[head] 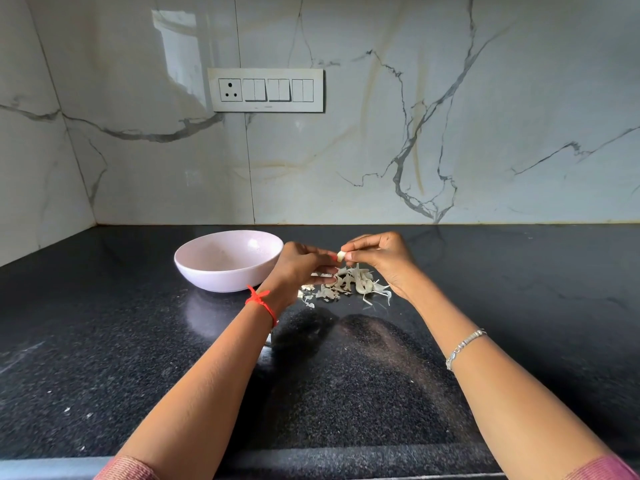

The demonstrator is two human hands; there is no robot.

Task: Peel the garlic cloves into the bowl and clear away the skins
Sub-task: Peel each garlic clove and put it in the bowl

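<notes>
A small pale garlic clove is held in the air between both hands, above a heap of papery garlic skins on the black counter. My left hand pinches the clove from the left, its fingers curled. From the right, my right hand pinches the same clove with thumb and forefinger. A pale pink bowl stands just left of my left hand; the part of its inside that I can see holds nothing.
The black speckled counter runs back to a marble wall with a switch panel above the bowl. A side wall closes the left corner. The counter's front edge lies near my elbows.
</notes>
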